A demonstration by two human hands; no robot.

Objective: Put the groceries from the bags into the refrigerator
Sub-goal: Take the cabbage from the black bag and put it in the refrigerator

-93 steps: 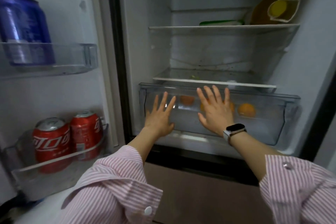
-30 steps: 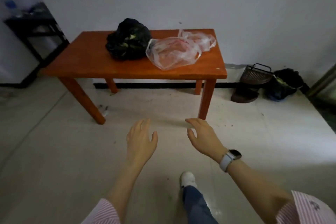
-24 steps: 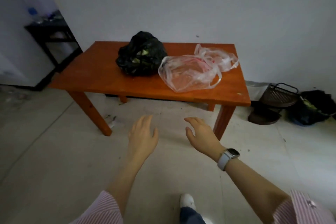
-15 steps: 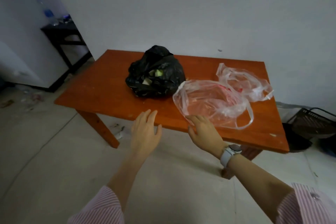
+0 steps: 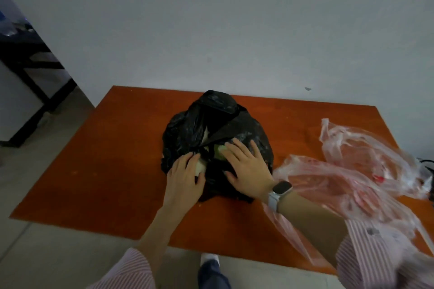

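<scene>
Left hand (image 5: 182,177) fingers straight, touching black bag (image 5: 187,129) at its opening, right hand (image 5: 246,164) flat, grip apart, pressing bag top, bench (image 5: 105,159) beneath

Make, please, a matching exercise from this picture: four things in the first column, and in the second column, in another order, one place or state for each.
Column one:
1. black bag
2. clear pink bags
3. left hand
4. watch

Column two:
A. on the right wrist
B. in the middle of the orange table
C. at the table's right side
D. touching a pale item at the bag's opening

Pairs: 1-B, 2-C, 3-D, 4-A
</scene>
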